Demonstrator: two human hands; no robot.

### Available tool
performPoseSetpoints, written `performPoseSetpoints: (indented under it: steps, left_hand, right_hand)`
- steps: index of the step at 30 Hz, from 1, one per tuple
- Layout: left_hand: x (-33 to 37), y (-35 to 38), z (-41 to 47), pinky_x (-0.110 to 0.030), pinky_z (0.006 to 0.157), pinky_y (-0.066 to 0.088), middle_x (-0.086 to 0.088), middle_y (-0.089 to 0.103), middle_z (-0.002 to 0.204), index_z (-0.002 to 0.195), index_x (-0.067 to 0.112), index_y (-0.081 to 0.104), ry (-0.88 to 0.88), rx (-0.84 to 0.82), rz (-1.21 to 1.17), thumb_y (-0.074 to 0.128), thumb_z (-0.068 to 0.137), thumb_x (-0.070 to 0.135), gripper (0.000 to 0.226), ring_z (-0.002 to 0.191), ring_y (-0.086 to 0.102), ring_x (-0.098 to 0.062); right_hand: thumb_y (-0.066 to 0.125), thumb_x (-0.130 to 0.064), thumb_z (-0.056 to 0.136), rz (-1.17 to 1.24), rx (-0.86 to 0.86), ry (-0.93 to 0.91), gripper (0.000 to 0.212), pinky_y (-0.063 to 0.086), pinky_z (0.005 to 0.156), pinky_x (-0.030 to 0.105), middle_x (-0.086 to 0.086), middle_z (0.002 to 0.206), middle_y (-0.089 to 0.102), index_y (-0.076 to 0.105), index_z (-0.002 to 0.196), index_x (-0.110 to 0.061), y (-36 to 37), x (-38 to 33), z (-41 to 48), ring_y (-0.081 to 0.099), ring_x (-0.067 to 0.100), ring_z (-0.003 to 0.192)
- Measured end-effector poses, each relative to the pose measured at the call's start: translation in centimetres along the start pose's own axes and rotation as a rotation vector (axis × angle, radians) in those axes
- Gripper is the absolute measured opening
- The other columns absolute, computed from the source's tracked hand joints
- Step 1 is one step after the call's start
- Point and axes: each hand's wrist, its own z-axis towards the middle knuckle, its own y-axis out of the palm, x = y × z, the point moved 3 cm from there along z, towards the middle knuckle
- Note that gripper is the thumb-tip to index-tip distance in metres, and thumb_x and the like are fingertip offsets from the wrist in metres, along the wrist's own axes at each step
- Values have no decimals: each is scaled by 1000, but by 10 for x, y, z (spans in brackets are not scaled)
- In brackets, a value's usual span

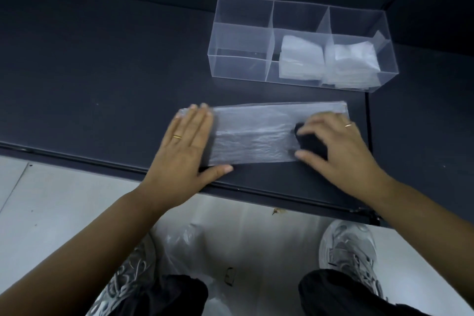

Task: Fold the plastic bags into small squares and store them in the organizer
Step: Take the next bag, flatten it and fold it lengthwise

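Observation:
A clear plastic bag (256, 133), folded into a long flat strip, lies on the dark table (102, 72) near its front edge. My left hand (189, 146) presses flat on the strip's left end, fingers straight. My right hand (333, 143) rests on the strip's right end with fingers spread and slightly bent; it looks blurred. Behind the strip stands a clear organizer (241, 41) with three compartments. Folded white bags (300, 59) fill the middle compartment and more folded bags (351, 61) fill the right one; the left one holds nothing.
Loose plastic bags (184, 241) lie on the pale floor between my feet, below the table's front edge (256, 191). A dark wall rises behind the organizer and at the right.

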Motion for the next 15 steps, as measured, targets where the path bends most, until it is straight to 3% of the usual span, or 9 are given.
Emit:
performPoseSetpoints:
  steps: [3, 7, 9, 12, 15]
  left_hand:
    - [24, 9, 4, -27, 119, -6, -6, 16, 159, 151, 11, 20, 161, -48, -61, 29, 88, 69, 87, 147, 3, -13]
    - [34, 22, 5, -24, 118, -4, 0, 13, 160, 152, 14, 17, 138, -77, -93, 24, 84, 72, 89, 146, 0, -7]
    - [34, 19, 6, -28, 117, 9, -3, 29, 156, 148, 10, 32, 110, -14, -109, 36, 87, 65, 82, 144, 20, -12]
    - [36, 13, 7, -40, 108, 38, -10, 56, 136, 129, 3, 59, 136, 141, -109, 67, 86, 34, 54, 127, 52, -24]
    - [35, 11, 8, -42, 96, 51, -10, 65, 123, 115, 3, 69, 176, 237, -68, 72, 85, 13, 32, 115, 62, -25]
  right_hand:
    - [84, -23, 70, 38, -98, -50, 21, 31, 79, 33, 1, 96, 56, 72, 86, -17, 6, -11, -8, 51, 22, 94]
    - [74, -14, 81, 19, -119, -46, 5, 34, 78, 35, 2, 91, 55, 69, 79, -13, 11, -12, -1, 52, 24, 91]
    - [68, -13, 86, 118, -194, -9, 7, 35, 84, 31, -4, 93, 52, 66, 81, -15, 11, -9, 2, 50, 17, 94]
    - [61, -14, 91, 391, -276, 135, 13, 37, 85, 21, -8, 95, 51, 60, 80, -20, -2, -3, 8, 50, 7, 92]
    - [60, -24, 90, 359, -285, 178, 7, 39, 91, 26, -9, 99, 50, 58, 83, -22, -16, 0, 13, 50, 8, 95]
